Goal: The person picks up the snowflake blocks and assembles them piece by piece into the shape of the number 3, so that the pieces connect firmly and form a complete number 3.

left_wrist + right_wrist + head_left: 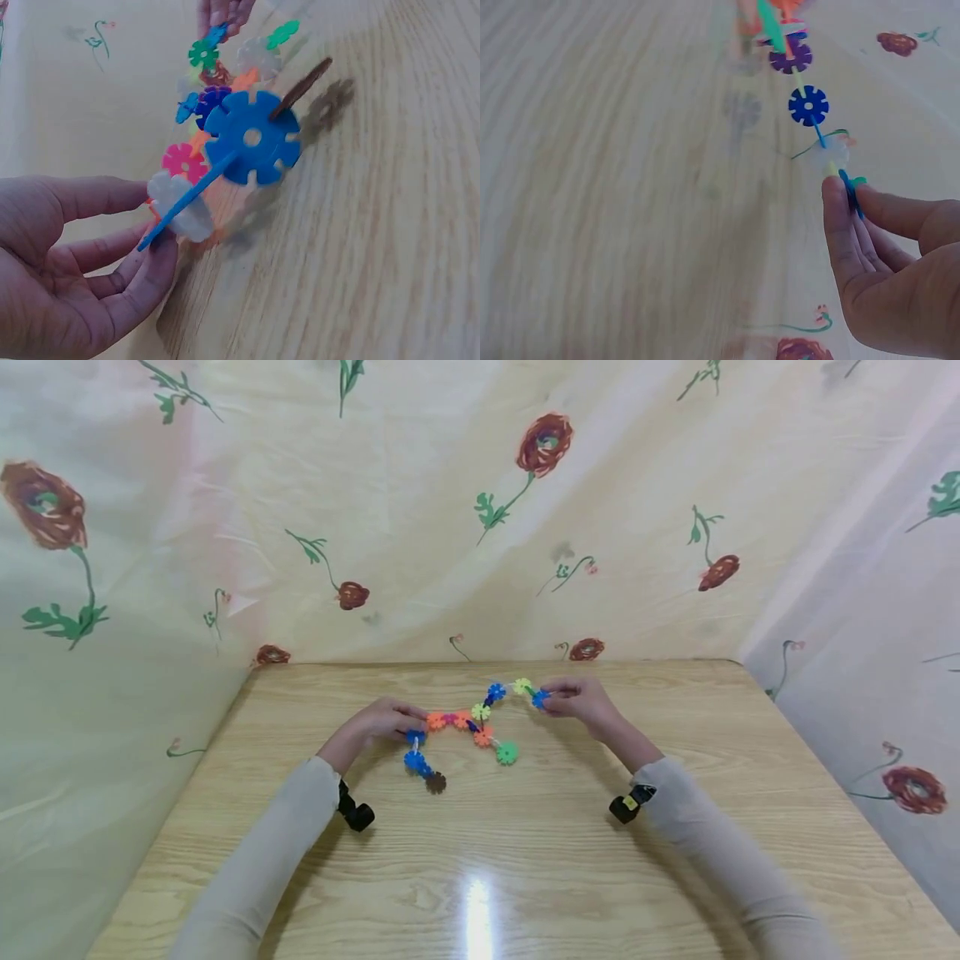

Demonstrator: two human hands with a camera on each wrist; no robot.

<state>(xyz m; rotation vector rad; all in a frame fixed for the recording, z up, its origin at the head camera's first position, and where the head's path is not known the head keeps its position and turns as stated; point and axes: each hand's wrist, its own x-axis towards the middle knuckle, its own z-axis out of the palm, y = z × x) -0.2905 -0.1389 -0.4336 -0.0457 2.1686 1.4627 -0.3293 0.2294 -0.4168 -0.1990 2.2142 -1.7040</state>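
Observation:
A branching chain of notched plastic snowflake discs in orange, blue, yellow, green, brown and white spans the space between both hands. At its left end my left hand pinches the chain by an orange disc, close to a white one. A branch with a large blue disc and a brown disc extends from there. My right hand pinches a blue disc at the other end between thumb and fingers. A green disc ends another branch between the hands.
The wooden table reaches back to a pale curtain printed with red flowers, which also hangs at both sides. A black wrist camera sits on the left wrist, another camera on the right.

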